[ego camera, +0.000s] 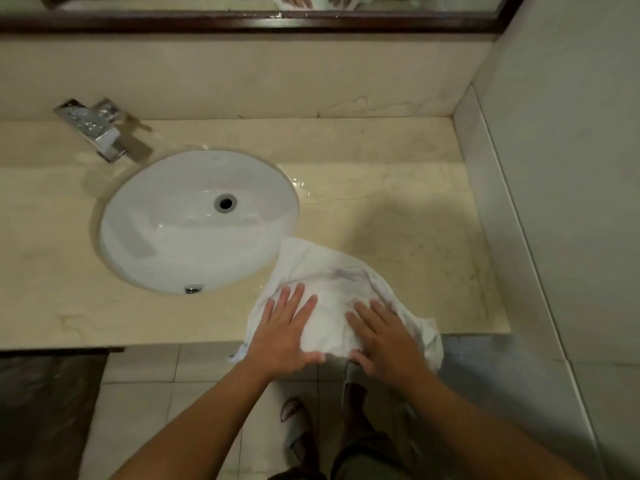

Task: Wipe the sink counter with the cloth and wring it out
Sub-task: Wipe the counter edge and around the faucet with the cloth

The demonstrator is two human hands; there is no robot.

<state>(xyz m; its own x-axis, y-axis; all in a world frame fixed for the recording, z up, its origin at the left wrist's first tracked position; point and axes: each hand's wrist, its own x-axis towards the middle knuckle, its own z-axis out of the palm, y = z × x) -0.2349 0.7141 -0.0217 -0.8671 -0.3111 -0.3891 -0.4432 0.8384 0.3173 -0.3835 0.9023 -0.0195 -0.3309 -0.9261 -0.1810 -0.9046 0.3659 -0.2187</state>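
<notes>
A white cloth (322, 271) lies spread on the beige marble counter (398, 209), just right of the white oval sink (194, 220); its near edge hangs over the counter's front. My left hand (287, 334) presses flat on the cloth's left part with straight, spread fingers. On the cloth's right part my right hand (384, 337) presses flat in the same way. A film of water shines on the counter by the sink's right rim.
A chrome faucet (97, 129) stands at the back left of the sink. A tiled side wall (554, 168) closes the counter on the right. A dark-framed mirror (242, 24) runs along the back. Tiled floor and my feet show below the counter edge.
</notes>
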